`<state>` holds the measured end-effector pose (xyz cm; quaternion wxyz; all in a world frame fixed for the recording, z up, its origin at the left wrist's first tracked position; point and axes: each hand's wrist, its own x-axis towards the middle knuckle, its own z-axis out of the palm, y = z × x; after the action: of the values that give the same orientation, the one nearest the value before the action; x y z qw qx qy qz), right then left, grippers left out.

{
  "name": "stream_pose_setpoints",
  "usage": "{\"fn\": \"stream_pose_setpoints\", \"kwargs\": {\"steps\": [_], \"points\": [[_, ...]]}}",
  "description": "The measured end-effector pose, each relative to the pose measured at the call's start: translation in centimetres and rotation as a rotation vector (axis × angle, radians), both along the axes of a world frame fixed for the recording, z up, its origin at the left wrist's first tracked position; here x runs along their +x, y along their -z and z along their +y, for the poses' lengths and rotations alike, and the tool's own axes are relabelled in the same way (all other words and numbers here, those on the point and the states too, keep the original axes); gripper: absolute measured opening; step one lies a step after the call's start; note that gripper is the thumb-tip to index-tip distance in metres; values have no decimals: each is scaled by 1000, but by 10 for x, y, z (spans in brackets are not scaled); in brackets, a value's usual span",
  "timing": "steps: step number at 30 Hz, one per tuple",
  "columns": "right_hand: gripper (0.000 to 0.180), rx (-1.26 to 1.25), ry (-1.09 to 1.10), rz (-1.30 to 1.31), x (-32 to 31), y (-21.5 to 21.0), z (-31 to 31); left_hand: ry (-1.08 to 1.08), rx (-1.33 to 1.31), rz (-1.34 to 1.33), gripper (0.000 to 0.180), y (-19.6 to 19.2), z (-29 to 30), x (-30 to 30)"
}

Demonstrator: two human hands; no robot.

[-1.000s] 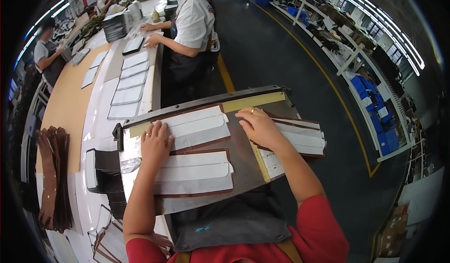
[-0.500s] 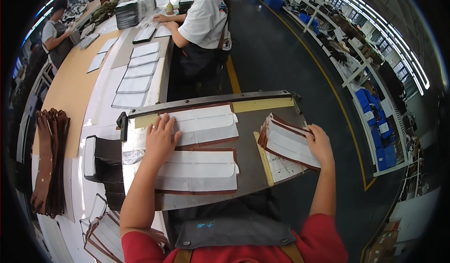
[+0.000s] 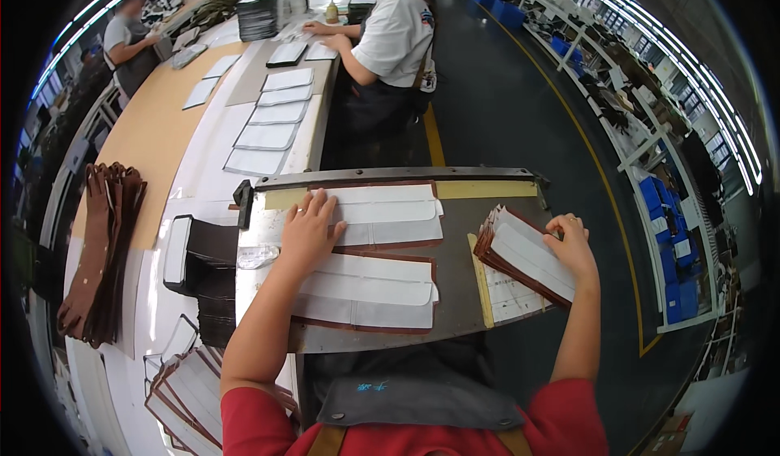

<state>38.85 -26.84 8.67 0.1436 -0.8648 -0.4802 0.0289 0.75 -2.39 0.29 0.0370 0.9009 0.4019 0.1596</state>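
On the left end of a white panel with brown edging (image 3: 390, 216), my left hand (image 3: 310, 227) lies flat, fingers spread, a ring on one finger. A second brown-edged white panel (image 3: 374, 291) lies nearer me, parallel to it. Both rest on a grey metal board (image 3: 457, 261). To the right, a fanned stack of similar panels (image 3: 524, 253) sits over a printed sheet (image 3: 516, 298). My right hand (image 3: 573, 246) is at the stack's right edge, fingers curled into a pinch; whatever lies between them is hidden.
A metal bar (image 3: 390, 178) runs along the board's far edge. Left of it stand black folded pieces (image 3: 207, 261) and a brown leather bundle (image 3: 106, 253). White panels (image 3: 272, 123) line the long table. A co-worker (image 3: 398, 42) stands ahead; shelves with blue bins (image 3: 666, 220) are right.
The view has shifted, so the scene sits further right. My right fingers have curled closer, and the stack's top panel lies differently under them. My left hand stays on the far panel.
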Motion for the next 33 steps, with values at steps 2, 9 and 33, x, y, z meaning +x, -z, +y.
{"fn": "stream_pose_setpoints", "kwargs": {"steps": [2, 9, 33], "points": [[15, 171, -134, -30, -16, 4, 22, 7, 45, -24, 48, 4, -1, 0], [18, 152, -550, 78, -93, 40, 139, -23, 65, 19, 48, -3, -3, 3], [37, 112, -497, -527, -142, 74, 149, 6, 114, -2, 40, -6, 2, 7]]}}
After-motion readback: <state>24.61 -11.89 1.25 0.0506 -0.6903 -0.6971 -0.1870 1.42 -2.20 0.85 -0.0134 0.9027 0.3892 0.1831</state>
